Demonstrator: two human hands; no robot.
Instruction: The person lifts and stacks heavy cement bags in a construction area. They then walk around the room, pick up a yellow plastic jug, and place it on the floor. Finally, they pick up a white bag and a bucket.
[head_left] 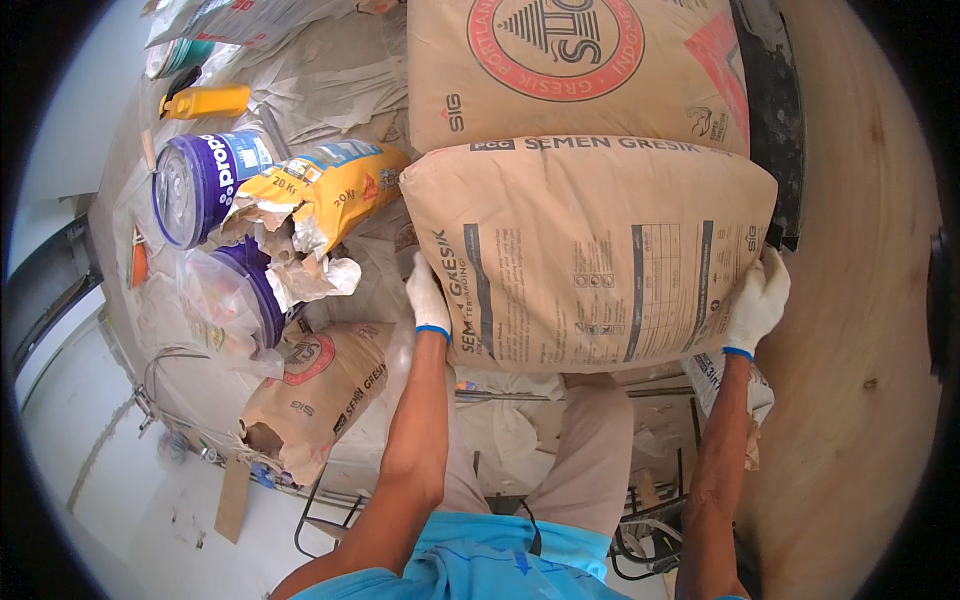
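A full brown paper cement bag is in front of me, its printed face toward me and its near end above my legs. My left hand, in a white glove with a blue cuff, grips its left edge. On the opposite side my right hand, gloved the same way, is closed round the lower right corner. The fingers of both hands are partly hidden by the bag. Directly behind it lies a second cement bag of the same kind, touching its far edge.
At the left stand a purple-and-white pail, a torn yellow sack and a yellow bottle. A torn cement bag lies lower left. A wooden panel borders the right. Wires and metal bars are near my legs.
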